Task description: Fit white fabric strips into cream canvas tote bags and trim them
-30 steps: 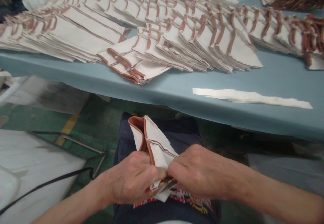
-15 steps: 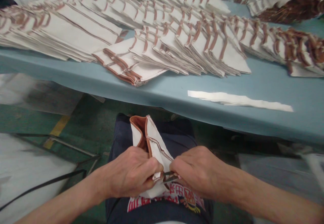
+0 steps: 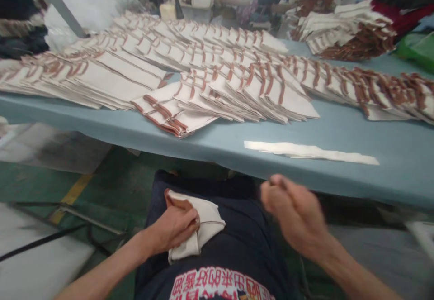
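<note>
"Where is the cloth piece (image 3: 208,213)?"

"On my screen, I see it over the dark lap (image 3: 242,227), in the left hand (image 3: 178,227). Those fingers are pinched on it, near its brown edge."

"And the right hand (image 3: 294,209)?"

"It is off to the right and a bit farther forward, by the front edge of the worktop (image 3: 217,145). So the cloth piece lies to its left and closer to the body. The right hand is blurry, and I can't tell if it is closed on something."

"Which way does the cloth piece run?"

"It's folded and partly covered, so I can't tell its long way. Its top edge slopes from the upper left down to the right."

"Is anything in the way?"

"I see just lap between the cloth piece and the right hand. The worktop edge is ahead. A small stack (image 3: 176,115) sits past the left hand, a white strip (image 3: 312,151) past the right hand, and long rows of white cloths (image 3: 273,87) behind."
</note>
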